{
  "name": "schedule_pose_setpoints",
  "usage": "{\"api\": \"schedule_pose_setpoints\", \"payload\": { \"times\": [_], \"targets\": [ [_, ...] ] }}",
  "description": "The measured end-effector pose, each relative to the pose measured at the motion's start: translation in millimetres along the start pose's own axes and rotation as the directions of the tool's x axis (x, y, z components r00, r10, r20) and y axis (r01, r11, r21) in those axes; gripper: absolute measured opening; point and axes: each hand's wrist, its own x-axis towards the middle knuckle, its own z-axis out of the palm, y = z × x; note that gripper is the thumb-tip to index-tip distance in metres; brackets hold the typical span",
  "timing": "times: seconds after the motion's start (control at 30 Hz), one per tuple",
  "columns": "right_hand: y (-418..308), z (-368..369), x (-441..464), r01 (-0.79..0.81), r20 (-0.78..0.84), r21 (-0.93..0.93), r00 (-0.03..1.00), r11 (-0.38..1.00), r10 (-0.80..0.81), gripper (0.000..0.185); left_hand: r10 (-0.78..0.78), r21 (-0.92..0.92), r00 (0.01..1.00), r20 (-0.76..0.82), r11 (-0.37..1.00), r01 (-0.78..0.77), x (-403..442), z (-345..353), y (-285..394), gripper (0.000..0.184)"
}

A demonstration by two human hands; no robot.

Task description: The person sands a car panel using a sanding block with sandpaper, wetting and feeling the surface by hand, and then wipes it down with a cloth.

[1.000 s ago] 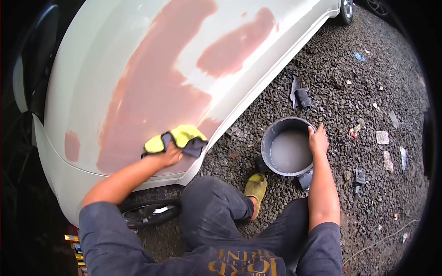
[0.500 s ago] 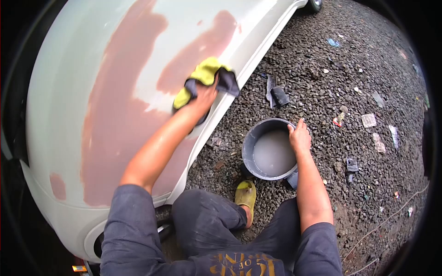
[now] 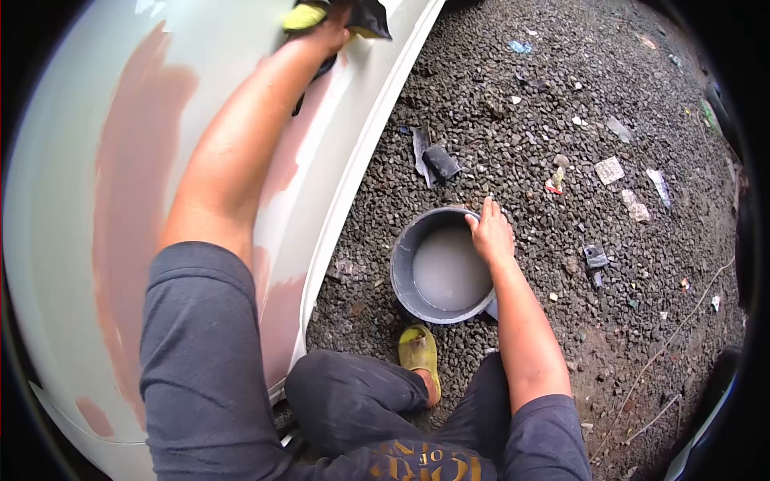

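My left hand (image 3: 330, 36) is stretched far forward, holding a yellow and dark grey cloth (image 3: 305, 17) against the pale car panel (image 3: 216, 88). Its fingers are partly hidden at the top edge of the view. Pinkish-brown patches (image 3: 132, 208) mark the panel, and it looks wet near the cloth. My right hand (image 3: 492, 234) grips the right rim of a dark grey bucket (image 3: 403, 280), thumb at the inner edge and fingers outside. Cloudy greyish water (image 3: 449, 268) partly fills the bucket, which stands upright on the gravel.
Dark gravel (image 3: 545, 264) covers the ground to the right, with scraps of litter (image 3: 609, 170) and a broken black piece (image 3: 439, 163) ahead of the bucket. My foot in a yellow-green clog (image 3: 418, 349) is just behind the bucket. A thin wire (image 3: 666, 345) lies at right.
My left hand has slid the cloth forward along the panel, toward the top of the view. My right hand stays on the bucket rim. The whole view has shifted somewhat.
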Motion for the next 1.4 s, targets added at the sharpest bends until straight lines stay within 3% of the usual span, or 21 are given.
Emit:
{"api": "schedule_pose_setpoints", "payload": {
  "times": [0.17,0.27,0.43,0.5,0.57,0.63,0.7,0.77,0.83,0.9,0.97,1.0,1.13,1.17,1.23,1.33,1.37,1.4],
  "targets": [
    [4.0,-2.8,-1.7,0.010,0.019,0.030,1.000,0.999,-0.011,0.078,0.126,0.037,0.992,-0.018,0.991,-0.125,-39.4,3.4,31.6,0.040],
    [10.4,2.3,-2.4,0.035,-0.008,0.015,0.999,0.999,-0.035,0.077,0.443,0.251,0.893,0.081,0.858,-0.448,-75.7,12.4,47.4,0.031],
    [14.5,7.0,-2.9,0.060,-0.026,-0.002,0.998,0.998,-0.060,0.076,0.556,0.161,0.819,0.139,0.804,-0.573,-171.0,11.6,70.9,0.023],
    [15.6,8.4,-1.6,0.075,-0.039,-0.014,0.996,0.997,-0.075,0.075,0.573,0.174,0.805,0.156,0.786,-0.593,-224.6,14.9,79.3,0.022],
    [14.3,5.8,-2.6,0.074,-0.038,-0.001,0.997,0.997,-0.074,0.074,0.460,-0.001,0.865,0.202,0.883,-0.469,-287.5,2.0,87.4,0.023],
    [16.2,9.1,0.2,0.089,-0.049,-0.013,0.995,0.996,-0.090,0.073,0.364,-0.148,0.922,0.135,0.927,-0.345,-365.1,19.2,96.4,0.035],
    [17.7,11.1,1.0,0.096,-0.055,-0.022,0.994,0.995,-0.097,0.072,0.500,-0.127,0.830,0.249,0.866,-0.484,-447.2,16.4,95.4,0.050],
    [16.7,8.0,-0.5,0.126,-0.081,-0.039,0.988,0.991,-0.129,0.070,0.431,-0.265,0.893,0.131,0.883,-0.387,-528.2,16.0,97.1,0.042],
    [20.2,12.1,1.6,0.160,-0.109,-0.046,0.980,0.986,-0.165,0.069,0.470,-0.331,0.869,0.153,0.853,-0.403,-597.3,5.9,95.9,0.044],
    [19.3,11.4,1.6,0.163,-0.105,-0.026,0.981,0.986,-0.165,0.068,0.424,-0.420,0.824,0.375,0.870,-0.256,-642.5,-31.7,97.0,0.049],
    [17.8,8.4,-0.1,0.162,-0.087,-0.023,0.983,0.987,-0.163,0.068,0.490,-0.499,0.704,0.514,0.838,-0.220,-705.1,-25.4,95.8,0.060],
    [18.4,8.5,0.7,0.172,-0.095,-0.025,0.980,0.985,-0.173,0.068,0.516,-0.456,0.720,0.464,0.836,-0.306,-720.7,-37.3,95.2,0.061],
    [23.5,14.1,2.0,0.190,-0.103,-0.012,0.976,0.982,-0.190,0.067,0.412,-0.386,0.781,0.469,0.891,-0.239,-786.7,-78.5,78.5,0.050],
    [23.1,15.3,4.0,0.190,-0.103,-0.005,0.976,0.982,-0.189,0.067,0.311,-0.392,0.852,0.422,0.909,-0.138,-798.2,-90.9,73.6,0.043],
    [19.6,12.7,8.3,0.155,-0.041,0.029,0.987,0.987,-0.154,0.071,0.140,-0.278,0.863,0.486,0.961,0.001,-821.3,-87.3,64.9,0.047],
    [-5.2,-19.6,-9.1,0.047,0.081,0.096,0.995,0.994,-0.054,0.073,-0.233,0.060,0.861,0.452,0.971,0.231,-831.1,-95.6,26.6,0.063],
    [-5.5,-26.1,-11.3,0.040,0.106,0.111,0.993,0.993,-0.052,0.070,-0.265,0.212,0.919,0.292,0.955,0.208,-828.3,-95.3,3.5,0.065],
    [1.7,-19.5,-11.8,0.107,0.026,0.059,0.994,0.993,-0.109,0.068,-0.558,0.360,0.587,0.587,0.829,0.428,-766.5,-142.4,-0.2,0.065]
  ]
}}
